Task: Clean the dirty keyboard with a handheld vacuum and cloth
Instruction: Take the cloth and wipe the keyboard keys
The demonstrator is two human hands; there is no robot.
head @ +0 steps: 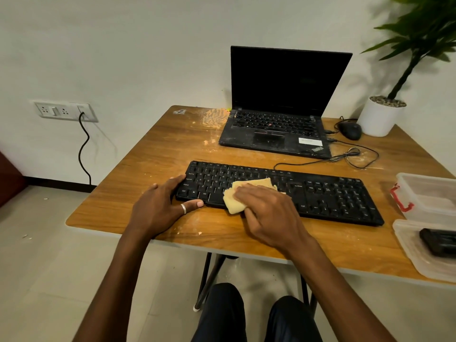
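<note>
1. Keyboard: black, full-size, flat on the wooden desk, near the front edge. Pale specks on the keys.
2. Left hand: fingers spread and mostly straight, bracing the keyboard's left end. Thumb with a ring lies along its front edge, fingers against its left side. Nothing else is held.
3. Right hand: palm down, fingers extended, pressing a folded yellow cloth onto the keys left of the keyboard's centre. The cloth overhangs the keyboard's front edge.
4. Behind the keyboard: open ThinkPad laptop, screen dark, deck dusty.
5. Behind and right of the keyboard: black mouse beside a white plant pot. A loose cable is coiled between laptop and keyboard.
6. Right of the keyboard: clear plastic box with red latch. In front of it is a shallow clear tray holding a dark object, too cropped to identify.
7. Pale dust is smeared on the desk behind the keyboard's left half.
</note>
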